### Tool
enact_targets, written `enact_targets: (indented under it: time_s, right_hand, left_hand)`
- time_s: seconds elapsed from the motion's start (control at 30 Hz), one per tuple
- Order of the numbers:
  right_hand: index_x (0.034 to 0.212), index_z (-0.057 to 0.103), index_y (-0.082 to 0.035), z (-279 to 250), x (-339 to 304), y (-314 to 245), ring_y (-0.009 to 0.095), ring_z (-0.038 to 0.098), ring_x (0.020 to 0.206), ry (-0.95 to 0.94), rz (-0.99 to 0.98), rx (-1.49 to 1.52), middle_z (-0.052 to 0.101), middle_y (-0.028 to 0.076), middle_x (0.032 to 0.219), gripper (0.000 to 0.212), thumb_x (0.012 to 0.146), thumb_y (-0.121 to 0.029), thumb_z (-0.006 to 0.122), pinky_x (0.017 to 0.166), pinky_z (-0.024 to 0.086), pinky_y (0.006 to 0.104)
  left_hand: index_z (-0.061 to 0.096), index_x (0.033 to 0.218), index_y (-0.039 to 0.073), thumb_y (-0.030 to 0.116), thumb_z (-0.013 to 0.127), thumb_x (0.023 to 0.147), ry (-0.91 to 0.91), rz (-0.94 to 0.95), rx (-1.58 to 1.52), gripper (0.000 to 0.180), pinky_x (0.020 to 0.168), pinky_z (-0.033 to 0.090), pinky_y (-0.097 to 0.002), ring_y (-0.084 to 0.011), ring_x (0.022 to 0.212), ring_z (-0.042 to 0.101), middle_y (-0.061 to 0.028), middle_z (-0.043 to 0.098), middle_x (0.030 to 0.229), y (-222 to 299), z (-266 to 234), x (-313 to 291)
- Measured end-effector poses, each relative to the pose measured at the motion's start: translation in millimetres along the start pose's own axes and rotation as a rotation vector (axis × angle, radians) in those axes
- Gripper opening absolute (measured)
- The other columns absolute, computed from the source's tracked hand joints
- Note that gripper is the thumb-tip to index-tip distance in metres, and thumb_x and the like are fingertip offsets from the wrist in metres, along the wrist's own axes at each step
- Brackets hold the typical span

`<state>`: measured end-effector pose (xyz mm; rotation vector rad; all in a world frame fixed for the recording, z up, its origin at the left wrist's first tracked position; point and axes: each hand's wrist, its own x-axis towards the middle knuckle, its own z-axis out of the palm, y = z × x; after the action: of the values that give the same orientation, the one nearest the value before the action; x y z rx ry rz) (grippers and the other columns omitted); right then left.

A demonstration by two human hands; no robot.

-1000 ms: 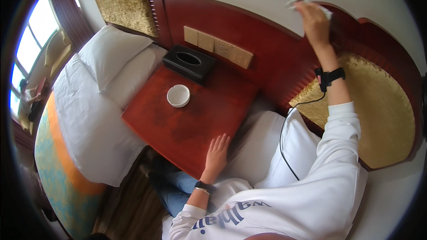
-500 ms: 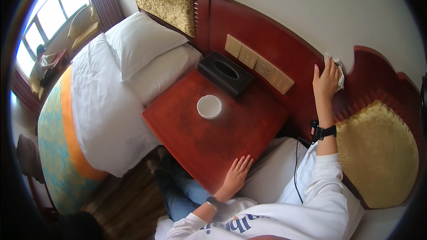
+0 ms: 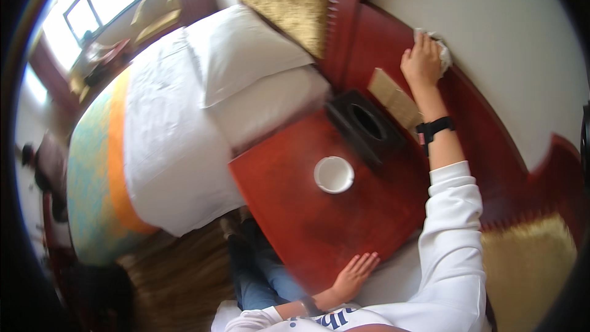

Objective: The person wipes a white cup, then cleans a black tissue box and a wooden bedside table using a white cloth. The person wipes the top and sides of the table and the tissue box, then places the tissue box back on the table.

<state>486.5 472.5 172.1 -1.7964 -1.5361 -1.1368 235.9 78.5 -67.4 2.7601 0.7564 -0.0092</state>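
Observation:
My right hand (image 3: pixel 423 64) reaches up to the top edge of the dark red wooden headboard panel (image 3: pixel 491 129). It is closed over a crumpled white cloth (image 3: pixel 445 55), which is pressed against the panel's upper edge; most of the cloth is hidden under the fingers. Flat on the near right edge of the red wooden nightstand (image 3: pixel 279 190), my left hand (image 3: pixel 355 278) lies open with nothing in it. A round white ashtray (image 3: pixel 334 175) stands on the nightstand, with a black tissue box (image 3: pixel 364 128) behind it against the panel.
Behind the tissue box a beige switch panel (image 3: pixel 393 99) is partly covered by my right arm. To the left stands a bed with a white pillow (image 3: pixel 252 49) and an orange band (image 3: pixel 118 154). Gold padded headboards (image 3: pixel 286 0) flank the panel. A person sits by the window.
My right hand has slid the cloth leftward along the panel's upper edge, to above the switch panel. My left hand stays on the nightstand edge. The whole view has shifted and turned.

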Motion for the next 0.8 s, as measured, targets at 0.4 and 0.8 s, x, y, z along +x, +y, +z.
enact_targets:
  time_s: [0.4,0.8]
  right_hand:
    - [0.111,0.058,0.001,127,91,-65,0.030,0.057,0.104,-0.020,-0.096,0.012,0.064,0.017,0.106,0.040,0.072,-0.006,0.056,0.097,0.041,0.0384]
    - [0.125,0.056,-0.014,124,92,9,0.026,0.052,0.117,-0.262,-0.238,0.254,0.055,0.006,0.129,0.056,0.076,0.010,0.045,0.096,0.045,0.0367]
  left_hand:
    - [0.015,0.148,0.007,0.023,0.034,0.090,0.594,-0.052,-0.385,0.064,0.117,0.006,-0.0362,-0.0160,0.143,0.009,-0.0051,0.011,0.156,10,55,12]
    - [0.020,0.147,0.007,0.028,0.032,0.094,0.739,-0.006,-0.169,0.058,0.117,0.010,-0.0395,-0.0201,0.142,0.015,-0.0076,0.015,0.155,12,80,20]
